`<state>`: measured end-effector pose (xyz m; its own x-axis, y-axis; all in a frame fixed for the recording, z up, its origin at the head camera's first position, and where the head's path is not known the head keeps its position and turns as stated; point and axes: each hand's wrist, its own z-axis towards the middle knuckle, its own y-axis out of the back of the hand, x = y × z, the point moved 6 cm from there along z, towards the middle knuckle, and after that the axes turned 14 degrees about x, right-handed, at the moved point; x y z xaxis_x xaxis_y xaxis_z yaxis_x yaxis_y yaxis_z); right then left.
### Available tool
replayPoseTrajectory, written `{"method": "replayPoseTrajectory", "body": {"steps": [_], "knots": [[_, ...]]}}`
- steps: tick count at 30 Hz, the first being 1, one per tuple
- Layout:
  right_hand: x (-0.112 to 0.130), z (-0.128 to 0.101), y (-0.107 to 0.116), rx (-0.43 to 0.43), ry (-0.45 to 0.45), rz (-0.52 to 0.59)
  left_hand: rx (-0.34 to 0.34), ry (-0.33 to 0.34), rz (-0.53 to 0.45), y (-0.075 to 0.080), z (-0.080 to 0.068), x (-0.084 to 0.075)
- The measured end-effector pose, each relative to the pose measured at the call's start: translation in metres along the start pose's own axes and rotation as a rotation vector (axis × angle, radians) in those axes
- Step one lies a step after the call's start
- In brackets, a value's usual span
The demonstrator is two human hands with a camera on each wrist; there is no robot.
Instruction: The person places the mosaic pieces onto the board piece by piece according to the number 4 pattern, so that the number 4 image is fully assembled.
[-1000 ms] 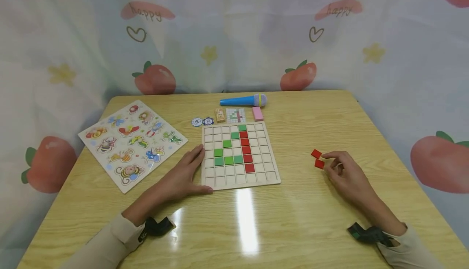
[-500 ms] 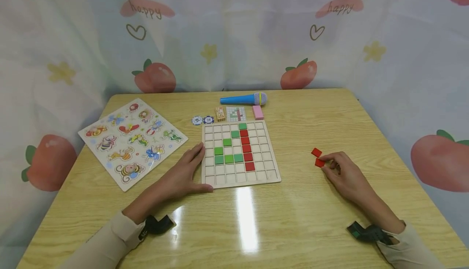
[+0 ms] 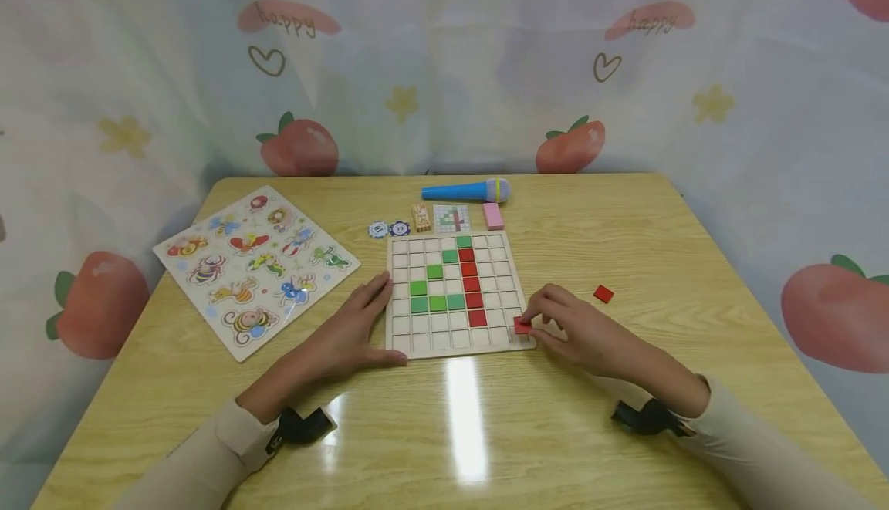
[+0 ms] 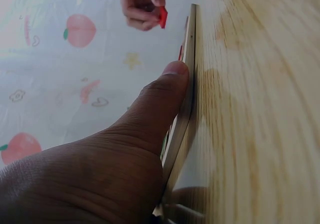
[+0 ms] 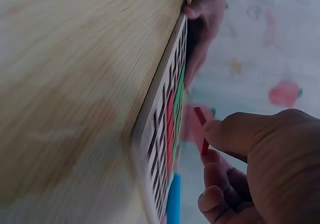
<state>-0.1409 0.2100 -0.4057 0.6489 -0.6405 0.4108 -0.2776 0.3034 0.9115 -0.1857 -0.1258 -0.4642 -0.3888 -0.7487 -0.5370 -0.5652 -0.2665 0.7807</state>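
My right hand (image 3: 572,329) pinches a red square tile (image 3: 522,325) between thumb and fingertips. In the right wrist view this tile (image 5: 201,124) is tilted and held above the wooden grid board (image 3: 422,346). The left hand (image 3: 340,344) lies spread at the board's lower left corner, with its fingers along the left side and its thumb (image 4: 172,76) on the near edge. A column of red tiles (image 3: 472,285) sits in the grid squares. Green tiles (image 3: 437,303) make an outline to the left of that column. Another red tile (image 3: 603,294) lies loose on the table.
An animal picture puzzle board (image 3: 239,282) lies at the left. Behind the grid stand a toy microphone (image 3: 454,191), a small pattern card (image 3: 451,218), a pink block (image 3: 493,216), a patterned block (image 3: 421,217) and two chips (image 3: 399,228).
One of the two loose red tiles has been picked up by the right hand and carried left, over the board's lower right corner. The left hand stays in place.
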Motion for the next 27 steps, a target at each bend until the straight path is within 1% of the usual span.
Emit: {"method": "replayPoseTrajectory", "body": {"steps": [4,7,11,14,16,20,22,23,25,27], "knots": [[0.018,0.030,-0.009,0.076,0.072,0.008,0.004,-0.002,0.006,0.002,0.004,-0.003],[0.021,0.043,-0.018,0.121,0.071,0.010,0.006,-0.005,0.004,0.002,0.006,-0.004],[0.021,0.049,-0.027,0.158,0.060,0.029,0.012,-0.006,0.001,0.003,0.007,-0.005],[0.023,0.048,-0.029,0.149,0.081,0.018,0.015,-0.006,0.005,0.005,0.006,-0.006],[0.025,0.047,-0.029,0.133,0.105,-0.016,0.014,-0.005,0.005,0.006,0.005,-0.006],[0.024,0.040,-0.023,0.083,0.158,-0.068,0.012,0.003,0.000,0.007,0.003,-0.004],[0.017,0.031,-0.013,0.024,0.154,-0.075,0.013,0.009,-0.002,0.005,0.002,-0.002],[0.010,0.025,-0.007,-0.023,0.141,-0.077,0.013,0.012,-0.002,0.004,0.002,-0.002],[-0.011,0.006,0.008,-0.135,0.057,-0.078,0.015,0.017,-0.003,0.002,0.002,0.000],[-0.037,-0.018,0.020,-0.260,-0.089,-0.061,0.018,0.018,-0.005,0.001,0.002,0.000]]}}
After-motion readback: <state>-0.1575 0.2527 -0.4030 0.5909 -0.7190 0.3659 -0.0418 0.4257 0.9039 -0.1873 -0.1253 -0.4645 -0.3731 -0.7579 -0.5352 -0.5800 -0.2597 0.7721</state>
